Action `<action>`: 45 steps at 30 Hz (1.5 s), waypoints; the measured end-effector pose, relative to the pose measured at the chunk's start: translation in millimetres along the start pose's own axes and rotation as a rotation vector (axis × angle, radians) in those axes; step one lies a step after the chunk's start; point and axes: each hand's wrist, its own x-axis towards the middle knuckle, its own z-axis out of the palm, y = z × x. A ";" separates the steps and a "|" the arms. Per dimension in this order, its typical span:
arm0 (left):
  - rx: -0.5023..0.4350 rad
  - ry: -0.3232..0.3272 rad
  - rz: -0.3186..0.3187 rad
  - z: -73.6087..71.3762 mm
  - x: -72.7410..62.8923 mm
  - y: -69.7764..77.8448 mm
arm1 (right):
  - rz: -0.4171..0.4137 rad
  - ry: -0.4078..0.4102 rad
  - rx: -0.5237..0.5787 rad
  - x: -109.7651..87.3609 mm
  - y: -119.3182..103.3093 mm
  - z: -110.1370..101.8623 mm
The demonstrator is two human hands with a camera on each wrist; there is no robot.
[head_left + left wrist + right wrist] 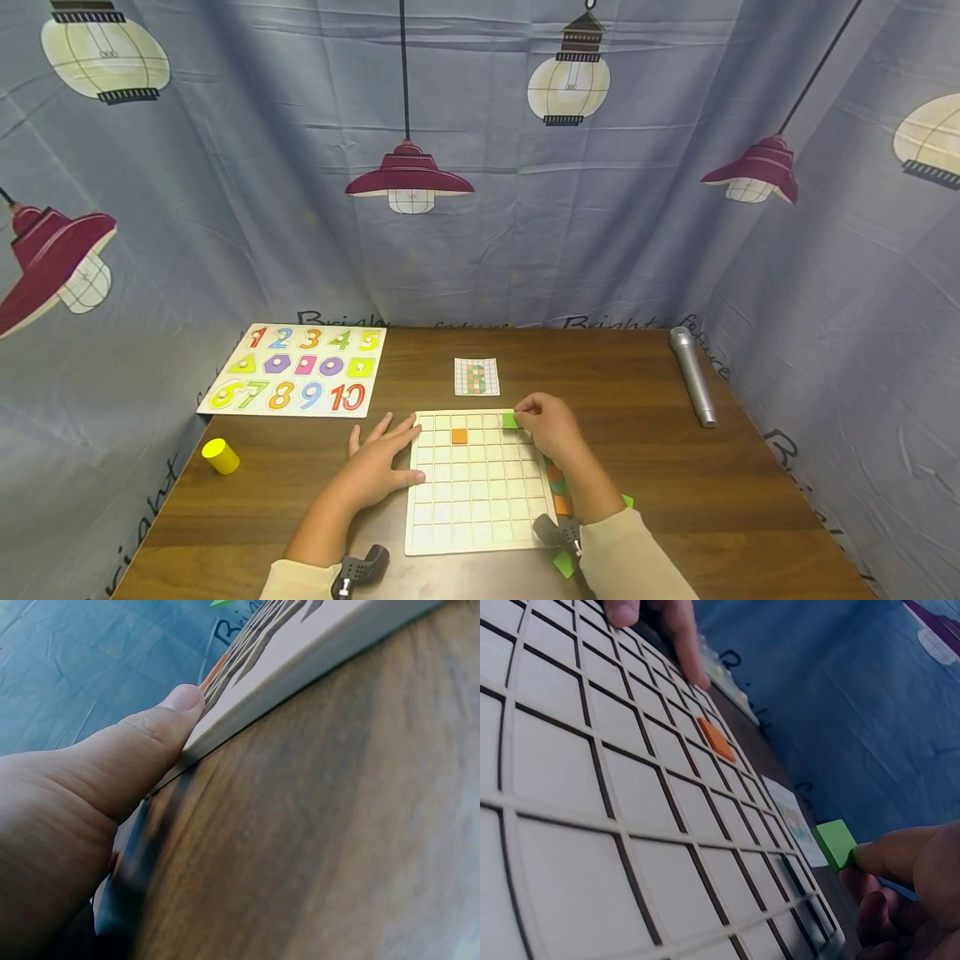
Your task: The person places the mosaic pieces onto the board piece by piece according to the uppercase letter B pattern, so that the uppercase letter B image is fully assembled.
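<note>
A pale wooden grid board (477,508) lies flat on the brown table, with one orange square tile (459,436) set in its upper rows. My left hand (375,472) rests at the board's left side, thumb and fingertips touching the edge; in the left wrist view the thumb (161,724) presses the board's side. At the far right corner my right hand (551,425) pinches a green square tile (835,844) by its edge. In the right wrist view that tile is held above the board.
Behind the board lies a small pattern card (476,377). A number puzzle board (292,371) and a yellow cylinder (221,457) are at left, a grey microphone (693,377) at far right. Orange and green tiles (562,505) lie beside the right forearm, partly hidden.
</note>
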 end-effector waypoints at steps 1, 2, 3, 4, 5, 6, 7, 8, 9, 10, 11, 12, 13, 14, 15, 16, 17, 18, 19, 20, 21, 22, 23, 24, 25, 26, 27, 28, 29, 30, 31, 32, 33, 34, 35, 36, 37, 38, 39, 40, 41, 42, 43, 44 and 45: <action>0.002 0.000 0.000 0.1 0.1 -0.2 | -0.009 -0.006 0.004 -1.1 -1.0 2.0; 0.003 0.001 0.001 0.2 0.2 -0.4 | -0.010 -0.010 0.012 -2.0 -2.0 4.0; 0.003 0.003 0.002 0.3 0.2 -0.6 | -0.013 -0.012 0.016 -2.6 -3.0 6.4; 0.002 0.005 0.004 0.5 0.2 -0.8 | -0.020 -0.015 0.018 -3.3 -3.7 8.9; 0.001 0.005 0.004 0.6 0.2 -0.9 | -0.022 -0.017 0.022 -3.7 -4.5 11.7; 0.001 0.005 0.004 0.8 0.3 -1.2 | -0.020 -0.017 0.021 -3.9 -5.3 14.6; 0.002 0.004 0.004 0.9 0.6 -1.4 | -0.016 -0.016 0.017 -4.1 -6.3 17.5; 0.000 0.005 0.006 1.0 0.6 -1.5 | -0.013 -0.017 0.012 -4.4 -7.3 20.3; 0.000 0.003 0.007 1.2 0.6 -1.7 | -0.014 -0.016 0.003 -4.5 -8.3 23.2; 0.001 0.002 0.008 1.3 0.7 -1.9 | -0.014 -0.016 -0.003 -4.3 -9.5 26.1; 0.003 -0.001 0.007 1.3 0.8 -2.1 | -0.010 -0.015 -0.006 -4.3 -10.9 29.0; 0.004 -0.002 0.008 1.4 0.8 -2.3 | -0.009 -0.013 -0.015 -4.4 -12.5 31.7; 0.005 -0.001 0.008 1.3 0.7 -2.3 | -0.013 -0.012 -0.024 -4.6 -14.1 34.2; 0.003 0.001 0.010 1.2 0.7 -2.3 | -0.015 -0.010 -0.031 -4.7 -15.6 36.8; 0.004 -0.001 0.008 1.1 0.7 -2.3 | -0.020 -0.007 -0.042 -4.6 -17.0 39.1; 0.005 -0.002 0.008 1.0 0.8 -2.2 | -0.022 -0.005 -0.046 -4.8 -18.2 41.3; 0.005 -0.002 0.007 0.9 1.0 -2.0 | -0.024 -0.002 -0.051 -5.2 -19.2 43.2; 0.004 -0.001 0.007 0.9 1.1 -1.7 | -0.027 0.003 -0.059 -5.4 -20.0 45.0; 0.003 0.000 0.007 0.9 1.3 -1.5 | -0.030 0.008 -0.065 -5.5 -20.5 46.7; 0.003 0.002 0.009 1.0 1.5 -1.3 | -0.032 0.014 -0.070 -5.7 -21.1 48.2; 0.005 0.002 0.009 1.2 1.6 -1.0 | -0.035 0.021 -0.078 -5.8 -21.4 49.5; 0.006 0.001 0.010 1.5 1.7 -0.6 | -0.034 0.029 -0.079 -6.0 -21.9 50.7; 0.005 -0.001 0.010 1.8 1.8 -0.3 | -0.037 0.035 -0.090 -6.2 -21.9 51.6; 0.003 -0.004 0.010 2.0 1.6 0.0 | -0.040 0.041 -0.104 -6.5 -22.0 52.5; -0.001 -0.005 0.011 2.1 1.4 0.4 | -0.041 0.042 -0.115 -6.9 -21.9 53.5; -0.004 -0.005 0.009 2.0 0.9 0.8 | -0.045 0.043 -0.128 -6.9 -21.8 54.3; -0.008 -0.006 0.007 1.6 0.5 1.1 | -0.052 0.042 -0.138 -7.0 -21.7 55.1; -0.013 -0.007 0.006 1.1 0.0 1.4 | -0.052 0.040 -0.141 -7.1 -21.9 56.0; -0.015 -0.004 0.007 0.7 -0.2 1.5 | -0.051 0.039 -0.148 -6.9 -21.7 57.0; -0.016 -0.002 0.009 0.2 -0.2 1.6 | -0.049 0.039 -0.157 -7.0 -21.7 57.9; -0.011 0.003 0.010 -0.3 -0.4 1.0 | -0.052 0.036 -0.161 -6.6 -22.1 59.0; -0.005 0.004 0.009 -0.9 -0.4 0.5 | -0.055 0.036 -0.168 -6.1 -22.2 59.9; 0.000 0.005 0.011 -1.2 -0.2 0.1 | -0.056 0.037 -0.172 -6.2 -22.5 60.8; 0.007 0.006 0.013 -0.9 0.1 -0.4 | -0.052 0.039 -0.182 -6.1 -22.4 61.5; 0.013 0.005 0.014 -0.8 0.4 -0.8 | -0.057 0.043 -0.195 -5.9 -22.0 61.9; 0.015 0.003 0.013 -0.8 0.5 -0.8 | -0.060 0.044 -0.207 -6.3 -21.9 62.0; 0.017 0.003 0.012 -0.6 0.4 -0.9 | -0.065 0.044 -0.212 -6.4 -21.6 62.3; 0.013 0.003 0.010 -0.8 -0.1 -0.7 | -0.067 0.044 -0.221 -6.7 -21.6 62.7; 0.011 0.002 0.008 -0.9 -0.5 -0.7 | -0.070 0.042 -0.226 -6.9 -21.7 63.1; 0.008 0.002 0.007 -0.9 -0.7 -0.3 | -0.074 0.040 -0.231 -7.2 -21.1 63.0; 0.005 0.000 0.006 -0.9 -0.7 0.1 | -0.079 0.039 -0.234 -7.5 -20.6 63.0; 0.004 -0.001 0.004 -1.0 -0.8 0.4 | -0.082 0.037 -0.237 -7.8 -20.3 63.0; 0.006 0.001 0.004 -1.0 -0.8 0.7 | -0.088 0.037 -0.240 -7.7 -19.5 62.8; 0.007 0.003 0.005 -1.1 -0.8 1.0 | -0.091 0.037 -0.245 -7.7 -19.1 62.7; 0.010 0.003 0.005 -1.1 -0.8 1.0 | -0.098 0.037 -0.251 -7.5 -18.5 62.4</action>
